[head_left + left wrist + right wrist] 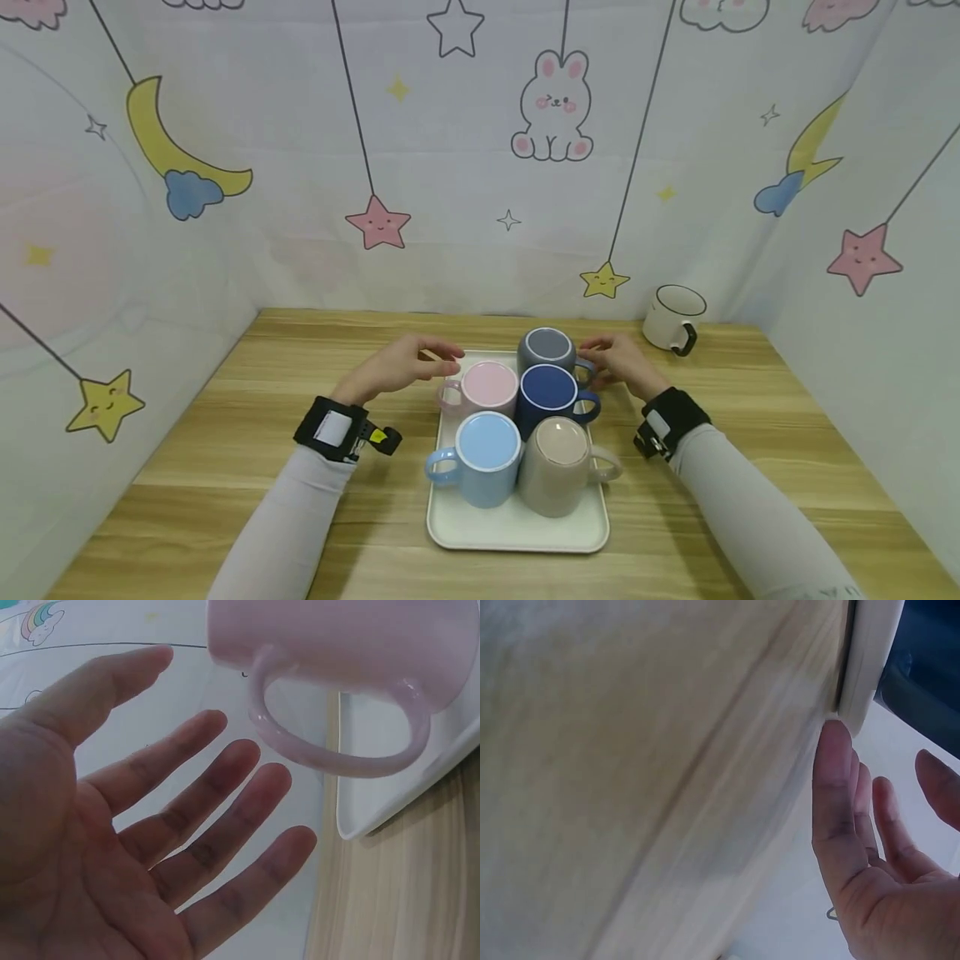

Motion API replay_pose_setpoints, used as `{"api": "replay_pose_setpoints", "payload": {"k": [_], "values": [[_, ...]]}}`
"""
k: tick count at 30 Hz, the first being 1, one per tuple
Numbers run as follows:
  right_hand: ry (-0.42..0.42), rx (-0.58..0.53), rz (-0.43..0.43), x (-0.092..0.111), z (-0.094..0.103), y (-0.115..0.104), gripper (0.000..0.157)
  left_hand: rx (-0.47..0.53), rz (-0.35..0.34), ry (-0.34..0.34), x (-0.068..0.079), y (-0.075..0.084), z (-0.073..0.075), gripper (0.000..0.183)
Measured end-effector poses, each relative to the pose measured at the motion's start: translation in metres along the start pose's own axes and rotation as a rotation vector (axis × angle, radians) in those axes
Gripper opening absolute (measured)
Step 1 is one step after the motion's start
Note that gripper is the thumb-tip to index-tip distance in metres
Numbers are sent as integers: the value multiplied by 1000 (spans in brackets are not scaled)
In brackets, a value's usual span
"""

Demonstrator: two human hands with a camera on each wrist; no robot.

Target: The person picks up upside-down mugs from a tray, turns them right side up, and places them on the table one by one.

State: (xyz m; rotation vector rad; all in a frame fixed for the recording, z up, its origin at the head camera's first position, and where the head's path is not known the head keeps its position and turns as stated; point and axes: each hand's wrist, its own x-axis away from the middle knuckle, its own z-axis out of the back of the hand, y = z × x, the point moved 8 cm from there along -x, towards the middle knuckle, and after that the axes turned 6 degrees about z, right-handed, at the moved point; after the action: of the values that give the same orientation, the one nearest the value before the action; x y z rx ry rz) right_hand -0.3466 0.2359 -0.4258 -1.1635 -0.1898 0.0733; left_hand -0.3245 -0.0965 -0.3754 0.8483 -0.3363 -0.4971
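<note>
Five-mug clusters aside, several mugs stand upside down on a white tray [517,537]: grey [550,345], pink [489,387], dark blue [550,389], light blue [487,458] and beige [557,467]. My left hand [397,367] hovers by the tray's far left corner, fingers apart and holding nothing. In the left wrist view its fingertips are near the pink mug's handle [337,761], with a gap between. My right hand [621,364] is at the tray's right side, beside the grey mug's handle. In the right wrist view one fingertip [832,742] meets the tray's rim [870,667]; its grip looks loose.
An upright white mug [673,318] with a dark rim and black handle stands at the table's back right, beyond my right hand. The wooden table [247,433] is bounded by a patterned cloth [465,275] at the back and sides.
</note>
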Motion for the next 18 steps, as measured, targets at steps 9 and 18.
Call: {"api": "replay_pose_setpoints", "payload": {"k": [9, 18], "values": [[-63, 24, -38, -1, -4, 1, 36, -80, -46, -37, 7, 12, -3, 44], [-111, 36, -68, 0, -9, 5, 42, -222, 11, -4, 12, 25, -9, 33]]}}
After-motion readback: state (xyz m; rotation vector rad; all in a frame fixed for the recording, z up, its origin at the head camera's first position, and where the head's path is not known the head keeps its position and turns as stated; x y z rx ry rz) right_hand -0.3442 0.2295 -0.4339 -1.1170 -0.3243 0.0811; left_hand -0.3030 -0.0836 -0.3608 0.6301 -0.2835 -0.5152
